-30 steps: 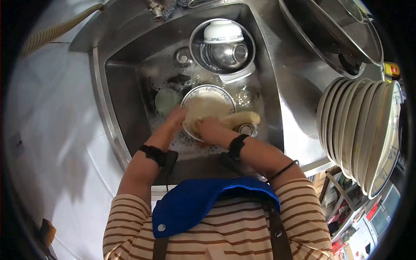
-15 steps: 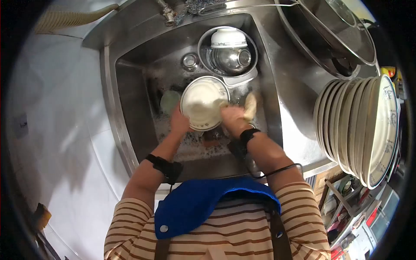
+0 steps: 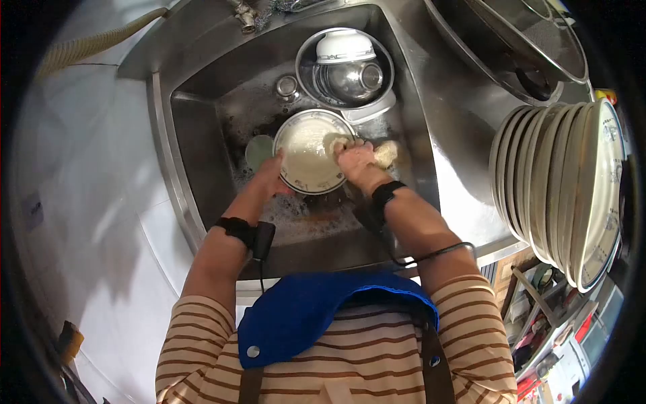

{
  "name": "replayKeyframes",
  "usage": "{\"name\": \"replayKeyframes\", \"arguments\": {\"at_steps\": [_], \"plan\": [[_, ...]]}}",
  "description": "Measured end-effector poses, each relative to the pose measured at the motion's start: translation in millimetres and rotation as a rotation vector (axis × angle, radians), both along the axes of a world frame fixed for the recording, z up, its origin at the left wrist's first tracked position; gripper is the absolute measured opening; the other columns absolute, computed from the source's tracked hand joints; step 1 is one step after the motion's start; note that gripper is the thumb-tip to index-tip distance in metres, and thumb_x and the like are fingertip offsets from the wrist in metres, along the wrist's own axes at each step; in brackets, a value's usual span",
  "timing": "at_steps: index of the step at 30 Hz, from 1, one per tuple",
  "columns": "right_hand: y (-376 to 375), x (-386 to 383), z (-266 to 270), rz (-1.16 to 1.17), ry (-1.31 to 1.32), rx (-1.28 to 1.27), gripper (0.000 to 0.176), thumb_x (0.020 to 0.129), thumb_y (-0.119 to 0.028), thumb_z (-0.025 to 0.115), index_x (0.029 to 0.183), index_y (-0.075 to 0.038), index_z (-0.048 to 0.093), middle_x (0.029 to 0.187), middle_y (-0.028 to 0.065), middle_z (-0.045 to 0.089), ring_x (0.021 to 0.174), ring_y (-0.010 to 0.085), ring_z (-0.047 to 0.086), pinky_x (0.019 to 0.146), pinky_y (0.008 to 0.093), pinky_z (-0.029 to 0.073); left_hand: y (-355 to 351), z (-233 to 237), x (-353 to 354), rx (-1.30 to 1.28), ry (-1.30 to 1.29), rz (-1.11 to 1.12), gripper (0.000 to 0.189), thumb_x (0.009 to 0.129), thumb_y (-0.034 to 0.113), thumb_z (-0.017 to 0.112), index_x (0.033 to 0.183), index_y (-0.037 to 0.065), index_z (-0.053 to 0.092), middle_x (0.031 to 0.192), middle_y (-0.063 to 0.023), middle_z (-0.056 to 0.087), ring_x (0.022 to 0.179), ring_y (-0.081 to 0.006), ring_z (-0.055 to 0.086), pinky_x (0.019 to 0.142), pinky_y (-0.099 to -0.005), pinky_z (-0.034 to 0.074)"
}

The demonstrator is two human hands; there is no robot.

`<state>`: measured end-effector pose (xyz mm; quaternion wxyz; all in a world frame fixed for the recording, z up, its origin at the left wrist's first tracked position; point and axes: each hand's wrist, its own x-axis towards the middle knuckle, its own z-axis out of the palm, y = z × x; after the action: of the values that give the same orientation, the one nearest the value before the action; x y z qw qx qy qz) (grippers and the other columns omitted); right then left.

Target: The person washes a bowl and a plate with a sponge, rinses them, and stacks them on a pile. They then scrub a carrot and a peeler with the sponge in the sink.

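A white plate with a dark patterned rim [image 3: 311, 151] is held over the soapy water in the metal sink. My left hand [image 3: 271, 176] grips its lower left edge, with the fingers partly hidden beneath it. At the plate's right side, my right hand [image 3: 356, 158] is closed on a pale cloth [image 3: 385, 154], which sticks out on both sides of the hand and touches the plate. A pale green round item [image 3: 260, 151] lies left of the plate. Behind the plate stands a metal basin [image 3: 306, 81] holding a white bowl [image 3: 345, 47] and a metal bowl [image 3: 361, 79].
A small metal cup [image 3: 287, 86] sits in the sink behind the plate. On the right stands a stack of several plates [image 3: 545, 182], with large metal pans [image 3: 484, 54] behind it. A faucet [image 3: 245, 17] is at the back; a ribbed hose [image 3: 101, 46] is at the back left.
My right hand has moved up slightly with the cloth along the plate's right side. The plate appears a little farther left and higher, and the whole view has shifted slightly.
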<state>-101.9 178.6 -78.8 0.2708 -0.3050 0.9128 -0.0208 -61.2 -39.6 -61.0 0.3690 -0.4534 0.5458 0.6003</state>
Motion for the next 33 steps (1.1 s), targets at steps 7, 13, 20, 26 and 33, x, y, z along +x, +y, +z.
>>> {"name": "replayKeyframes", "arguments": {"at_steps": [7,13,20,26,33], "plan": [[-61,37,14,-0.238,-0.514,-0.228,0.033,0.078,-0.025,0.053,0.102,-0.003,0.058,0.107,0.0177,0.058,0.095,0.0296,0.059,0.078,0.0424,0.045,32,-39,46,0.005,0.117,0.198,0.047,0.09,0.033,0.038,0.124,0.001,0.035,0.11,-0.0187,0.051,0.094,-0.0358,0.056,0.064,-0.0496,0.053],[-31,50,3,-0.17,-0.388,-0.224,0.027,0.078,-0.022,0.052,0.096,-0.005,0.062,0.095,0.0162,0.063,0.088,0.0298,0.061,0.074,0.0401,0.048,32,-2,42,-0.305,0.444,0.135,0.053,0.082,0.01,0.044,0.132,0.011,0.025,0.114,-0.0196,0.047,0.093,-0.0382,0.055,0.054,-0.0511,0.054],[-7,26,-16,-0.16,-0.225,0.062,0.023,0.079,-0.016,0.055,0.096,-0.005,0.065,0.099,0.0127,0.063,0.092,0.0285,0.061,0.077,0.0359,0.048,34,33,10,-0.485,0.125,-0.51,0.057,0.073,-0.001,0.041,0.127,0.004,0.027,0.088,-0.0247,0.058,0.049,-0.0311,0.06,0.045,-0.0382,0.054],[-18,-1,-40,-0.416,-0.274,-0.114,0.02,0.073,-0.01,0.055,0.09,-0.003,0.062,0.092,0.0145,0.063,0.085,0.0285,0.062,0.07,0.0378,0.05,23,-2,8,0.101,-0.023,-0.406,0.058,0.073,-0.001,0.047,0.127,0.003,0.026,0.087,-0.0256,0.057,0.058,-0.0296,0.063,0.049,-0.0395,0.054],[-61,13,26,-0.034,-0.222,-0.498,0.023,0.075,-0.017,0.052,0.093,-0.003,0.059,0.083,0.017,0.062,0.083,0.0311,0.061,0.071,0.0395,0.047,6,4,34,0.61,0.32,0.006,0.054,0.083,0.011,0.052,0.131,0.007,0.027,0.117,-0.0192,0.046,0.098,-0.0378,0.054,0.079,-0.052,0.049]]}}
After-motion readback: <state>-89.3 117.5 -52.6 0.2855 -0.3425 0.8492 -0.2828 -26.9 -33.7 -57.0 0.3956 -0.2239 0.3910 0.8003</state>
